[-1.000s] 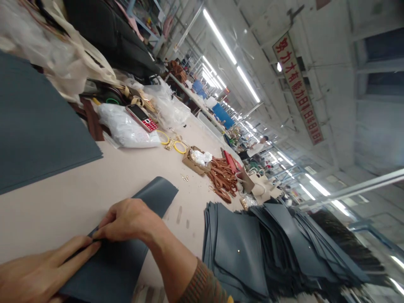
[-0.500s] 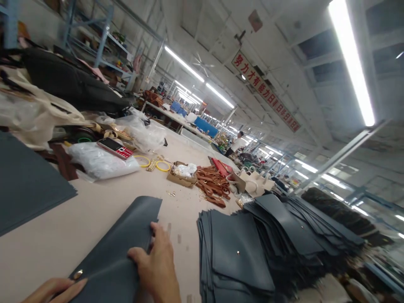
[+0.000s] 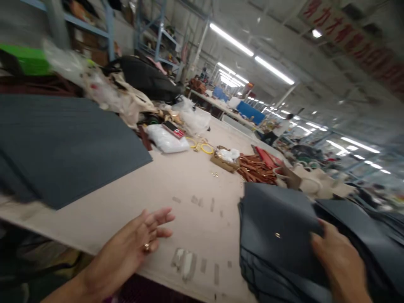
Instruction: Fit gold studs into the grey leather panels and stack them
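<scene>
Stacking, it seems, the right hand (image 3: 339,253) clamps a studded dark panel (image 3: 280,221), near right; release calls for alignment. Left hand (image 3: 134,237) hangs, fingers apart.

Top panel (image 3: 284,210), plain dark slate-blue with 1 gold-coloured stud (image 3: 277,235); left-hand sheets (image 3: 72,143), the same dark slate-blue, unpatterned; tabletop (image 3: 186,181), pale pinkish beige, marked with scattered grey-brown rectangular patches (image 3: 203,265); finger ring (image 3: 147,247) on the left hand (image 3: 134,240), gold-coloured; straps (image 3: 252,168), reddish brown; flat item (image 3: 268,157) behind them, bright red; 2 hoops (image 3: 207,152), yellow; phone (image 3: 173,129), black screen with red-and-white keypad; plastic packet (image 3: 162,141) beneath, white; small box (image 3: 223,163), cardboard brown with white contents; distant board (image 3: 250,112), vivid blue; overhead sign (image 3: 350,38), red characters on a pale ground.
</scene>
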The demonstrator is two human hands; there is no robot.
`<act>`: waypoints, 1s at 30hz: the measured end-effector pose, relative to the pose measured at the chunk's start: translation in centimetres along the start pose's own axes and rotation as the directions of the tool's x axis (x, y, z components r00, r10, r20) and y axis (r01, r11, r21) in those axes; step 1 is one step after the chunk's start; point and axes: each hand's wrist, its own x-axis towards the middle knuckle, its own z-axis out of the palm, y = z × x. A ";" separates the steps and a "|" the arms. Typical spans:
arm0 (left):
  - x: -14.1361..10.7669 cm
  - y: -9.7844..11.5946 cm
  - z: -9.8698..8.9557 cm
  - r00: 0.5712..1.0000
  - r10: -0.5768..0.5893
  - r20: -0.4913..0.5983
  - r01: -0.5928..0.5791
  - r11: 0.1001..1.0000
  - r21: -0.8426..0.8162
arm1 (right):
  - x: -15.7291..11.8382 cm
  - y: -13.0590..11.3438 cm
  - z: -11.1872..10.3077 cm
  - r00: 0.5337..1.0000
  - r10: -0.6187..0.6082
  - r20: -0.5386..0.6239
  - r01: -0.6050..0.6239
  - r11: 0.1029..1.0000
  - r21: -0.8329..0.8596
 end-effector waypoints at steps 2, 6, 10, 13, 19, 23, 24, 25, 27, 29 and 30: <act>-0.5 0.9 1.8 1.000 -0.009 0.003 0.009 0.996 -0.093 | 0.2 1.1 0.8 0.997 -0.045 -0.060 0.043 0.998 -0.035; -0.7 1.8 2.9 0.999 0.009 -0.033 -0.014 0.987 -0.158 | -6.8 -5.6 2.6 0.962 -0.218 0.166 0.142 0.914 0.380; -0.6 1.6 2.6 0.998 0.026 -0.053 -0.034 0.988 -0.152 | -17.2 -16.9 3.5 0.714 -0.693 0.097 0.367 0.488 0.792; -0.6 1.5 2.0 0.994 0.078 -0.082 -0.090 0.985 -0.145 | -22.4 -22.9 3.6 0.562 -0.827 0.036 0.324 0.260 0.910; -0.9 1.9 0.7 0.961 0.236 -0.142 -0.244 0.969 -0.047 | -25.5 -27.6 4.5 0.547 -0.828 0.120 0.244 0.295 0.924; -0.9 2.2 -0.3 0.925 0.346 -0.157 -0.348 0.937 0.014 | -25.8 -29.2 5.6 0.495 -0.863 0.102 0.272 0.266 0.925; -0.9 2.3 -0.5 0.917 0.365 -0.160 -0.366 0.930 0.027 | -25.9 -29.7 5.8 0.496 -0.863 0.094 0.264 0.253 0.931; -0.9 2.5 -0.8 0.909 0.382 -0.164 -0.382 0.924 0.032 | -26.0 -30.1 5.9 0.501 -0.861 0.091 0.243 0.241 0.940; -1.1 2.9 -1.3 0.895 0.413 -0.170 -0.416 0.909 0.016 | -26.1 -31.1 6.2 0.503 -0.856 0.122 0.152 0.227 0.962; -1.4 3.6 -1.8 0.886 0.430 -0.175 -0.441 0.897 -0.022 | -26.3 -32.2 6.5 0.461 -0.855 0.238 -0.037 0.249 0.968; -1.7 4.0 -2.1 0.885 0.429 -0.181 -0.443 0.896 -0.040 | -26.4 -32.8 6.6 0.411 -0.853 0.323 -0.173 0.276 0.946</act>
